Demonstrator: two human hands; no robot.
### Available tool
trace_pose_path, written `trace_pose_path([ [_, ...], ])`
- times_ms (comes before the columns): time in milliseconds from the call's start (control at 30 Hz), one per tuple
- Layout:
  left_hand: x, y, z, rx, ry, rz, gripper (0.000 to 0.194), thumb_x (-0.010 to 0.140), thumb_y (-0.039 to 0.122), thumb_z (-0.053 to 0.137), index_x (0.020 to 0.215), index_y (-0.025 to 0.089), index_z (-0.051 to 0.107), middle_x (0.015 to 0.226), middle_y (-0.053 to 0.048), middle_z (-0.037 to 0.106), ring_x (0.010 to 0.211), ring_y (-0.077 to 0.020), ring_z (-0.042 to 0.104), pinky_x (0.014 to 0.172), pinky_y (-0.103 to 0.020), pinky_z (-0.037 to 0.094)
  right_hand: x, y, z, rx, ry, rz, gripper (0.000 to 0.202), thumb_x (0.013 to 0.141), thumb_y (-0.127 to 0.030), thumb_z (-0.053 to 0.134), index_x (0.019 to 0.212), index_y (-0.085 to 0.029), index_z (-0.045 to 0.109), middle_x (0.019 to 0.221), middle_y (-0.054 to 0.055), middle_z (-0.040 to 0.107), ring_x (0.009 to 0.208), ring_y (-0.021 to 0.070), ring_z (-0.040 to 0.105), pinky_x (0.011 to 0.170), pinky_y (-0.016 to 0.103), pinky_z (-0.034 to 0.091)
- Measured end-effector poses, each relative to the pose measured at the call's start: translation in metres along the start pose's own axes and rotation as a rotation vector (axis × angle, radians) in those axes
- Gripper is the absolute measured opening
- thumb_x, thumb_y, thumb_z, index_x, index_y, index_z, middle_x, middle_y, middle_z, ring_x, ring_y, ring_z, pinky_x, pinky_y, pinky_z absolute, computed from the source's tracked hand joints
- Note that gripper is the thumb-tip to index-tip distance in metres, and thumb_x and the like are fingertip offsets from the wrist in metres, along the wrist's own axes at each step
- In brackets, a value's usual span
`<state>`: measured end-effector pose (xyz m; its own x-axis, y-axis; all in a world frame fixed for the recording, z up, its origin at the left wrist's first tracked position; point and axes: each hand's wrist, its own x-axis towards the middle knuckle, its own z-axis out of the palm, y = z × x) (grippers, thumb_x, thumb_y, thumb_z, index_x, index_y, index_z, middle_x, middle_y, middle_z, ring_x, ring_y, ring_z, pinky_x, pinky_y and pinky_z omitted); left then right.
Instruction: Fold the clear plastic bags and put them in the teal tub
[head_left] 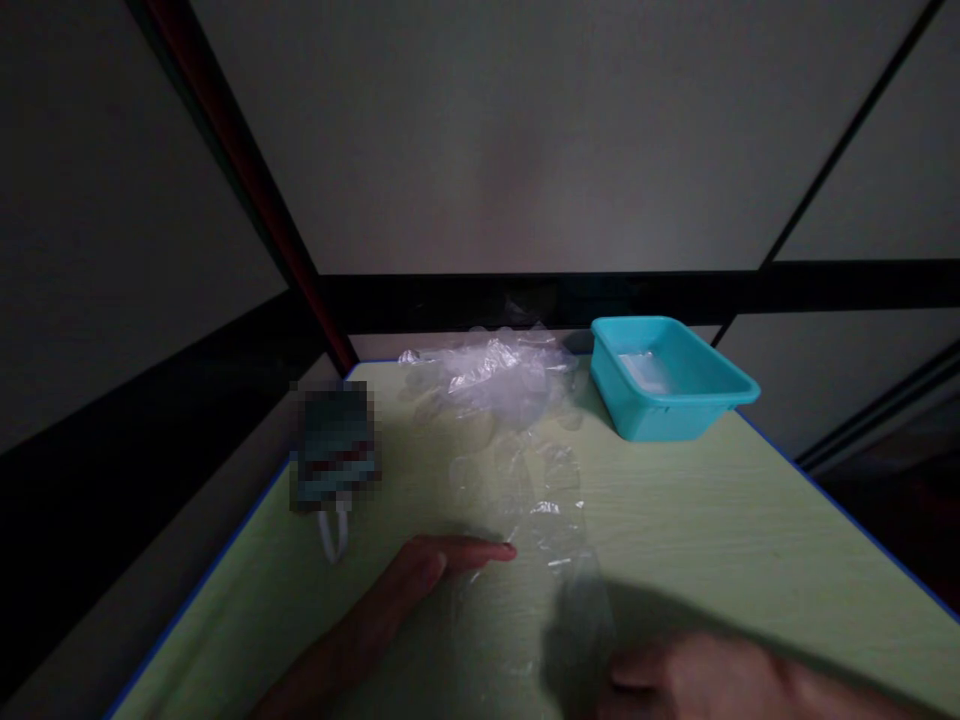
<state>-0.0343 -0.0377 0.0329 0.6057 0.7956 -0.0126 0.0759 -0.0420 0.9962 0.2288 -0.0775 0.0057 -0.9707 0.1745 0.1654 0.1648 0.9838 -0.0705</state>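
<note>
A clear plastic disposable glove point(551, 515) lies spread on the table, its fingers pointing away from me. My left hand point(442, 562) rests at the glove's left side, fingers stretched out and flat, the fingertips over the film. At the bottom right, my right hand point(694, 680) is slightly blurred, with its fingers curled beside the glove's lower right edge. Whatever those fingers hold, if anything, cannot be made out. Behind the spread glove sits a crumpled pile of clear plastic gloves point(499, 375), overlapping each other.
A turquoise plastic basin point(675, 420) stands at the back right of the pale wooden table point(757, 530), with something whitish inside. On the left lies a pixelated dark green object point(337, 440) with a white loop point(334, 535). Grey panels point(525, 140) rise behind the table.
</note>
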Motion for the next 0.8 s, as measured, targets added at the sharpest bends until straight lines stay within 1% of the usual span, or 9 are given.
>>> trace_pose_path([
  [100,0.001,-0.005,-0.003,0.04,-0.017,-0.006,0.055,0.085,0.059,0.03,0.109,0.022,0.063,0.114,-0.005,0.061,0.109,-0.0291,0.05,0.092,-0.039,0.034,0.004,-0.001,-0.004,0.022,-0.018,0.041,0.024,0.079,-0.029,0.058,0.059,-0.018,0.05,0.049,-0.004,0.052,0.035,0.0084,0.027,0.024,0.022,0.019],
  [200,-0.001,-0.011,-0.004,0.089,0.004,-0.015,0.053,0.086,0.057,0.028,0.11,0.023,0.062,0.116,-0.004,0.06,0.111,-0.0276,0.048,0.096,-0.039,0.03,0.011,-0.003,-0.008,-0.001,-0.074,0.009,0.013,0.075,-0.025,0.063,0.069,-0.018,0.055,0.053,-0.004,0.055,0.037,0.0099,0.032,0.026,0.023,0.026],
  [300,-0.004,-0.012,-0.003,0.171,0.021,-0.037,0.053,0.087,0.057,0.026,0.111,0.024,0.061,0.117,-0.003,0.059,0.112,-0.0271,0.046,0.098,-0.039,0.027,0.016,-0.004,-0.011,-0.01,-0.118,-0.032,0.011,0.073,-0.022,0.066,0.077,-0.016,0.057,0.058,-0.002,0.059,0.042,0.0114,0.04,0.034,0.025,0.035],
  [367,-0.006,-0.011,-0.001,0.227,0.043,-0.054,0.053,0.087,0.057,0.025,0.111,0.025,0.061,0.117,-0.002,0.059,0.112,-0.0268,0.046,0.098,-0.039,0.026,0.018,-0.004,-0.013,0.006,-0.123,-0.041,0.013,0.073,-0.022,0.066,0.081,-0.015,0.058,0.061,-0.001,0.06,0.046,0.0118,0.044,0.037,0.026,0.037],
  [433,-0.007,-0.009,0.0,0.263,0.071,-0.064,0.051,0.088,0.056,0.026,0.11,0.026,0.061,0.116,-0.002,0.059,0.11,-0.0262,0.046,0.097,-0.038,0.027,0.018,-0.004,-0.015,0.03,-0.119,-0.056,0.011,0.073,-0.02,0.065,0.079,-0.014,0.059,0.062,-0.001,0.06,0.048,0.0115,0.045,0.037,0.026,0.036],
  [533,-0.007,-0.007,0.002,0.279,0.089,-0.06,0.051,0.088,0.055,0.026,0.109,0.026,0.062,0.115,-0.001,0.06,0.11,-0.0255,0.047,0.096,-0.037,0.028,0.018,-0.002,-0.018,0.066,-0.103,-0.065,0.011,0.07,-0.017,0.067,0.071,-0.014,0.057,0.058,-0.002,0.056,0.046,0.0099,0.041,0.036,0.025,0.032],
  [633,-0.005,-0.008,0.001,0.278,0.078,-0.056,0.051,0.088,0.053,0.025,0.11,0.025,0.061,0.115,-0.002,0.059,0.11,-0.0255,0.047,0.096,-0.036,0.028,0.017,0.001,-0.02,0.115,-0.07,-0.021,0.016,0.071,-0.021,0.065,0.063,-0.016,0.052,0.056,-0.004,0.051,0.045,0.009,0.037,0.037,0.024,0.029],
  [733,-0.004,-0.008,0.001,0.255,0.057,-0.058,0.051,0.089,0.051,0.025,0.111,0.023,0.061,0.116,-0.003,0.059,0.111,-0.026,0.047,0.097,-0.037,0.028,0.016,0.006,-0.023,0.188,0.019,-0.031,0.022,0.075,-0.025,0.055,0.057,-0.019,0.044,0.053,-0.004,0.046,0.048,0.0098,0.037,0.041,0.025,0.027],
  [800,-0.003,-0.007,0.001,0.238,0.055,-0.053,0.049,0.09,0.049,0.026,0.109,0.023,0.062,0.115,-0.002,0.06,0.11,-0.0257,0.048,0.097,-0.036,0.028,0.016,0.011,-0.025,0.232,0.093,-0.053,0.023,0.074,-0.024,0.048,0.053,-0.019,0.039,0.053,-0.003,0.043,0.05,0.0108,0.037,0.042,0.027,0.025],
])
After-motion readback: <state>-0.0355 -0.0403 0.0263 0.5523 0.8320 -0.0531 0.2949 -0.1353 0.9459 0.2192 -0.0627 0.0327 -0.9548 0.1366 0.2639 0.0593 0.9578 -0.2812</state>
